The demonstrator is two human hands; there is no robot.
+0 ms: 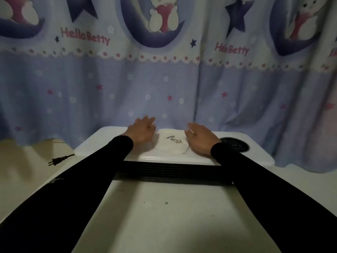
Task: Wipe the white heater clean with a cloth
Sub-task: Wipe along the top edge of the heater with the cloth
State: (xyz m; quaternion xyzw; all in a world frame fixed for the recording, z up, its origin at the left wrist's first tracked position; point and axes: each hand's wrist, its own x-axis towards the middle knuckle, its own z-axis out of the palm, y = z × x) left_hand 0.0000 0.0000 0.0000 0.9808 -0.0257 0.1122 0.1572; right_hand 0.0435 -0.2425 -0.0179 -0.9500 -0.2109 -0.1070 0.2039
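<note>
A white heater [102,143] lies flat in front of me, with a dark grille band [173,171] across it and a round black control panel [234,144] at its right. On its top lies a white cloth [172,145] with a small dark print. My left hand [141,131] rests just left of the cloth, fingers stretched forward. My right hand [201,138] lies at the cloth's right edge, fingers loosely extended. Neither hand grips the cloth. Both arms wear black sleeves.
A black power plug [61,159] lies on the pale floor to the left of the heater. A blue cartoon-print curtain [164,79] hangs directly behind the heater. The heater's long white body [164,216] runs toward me between my arms.
</note>
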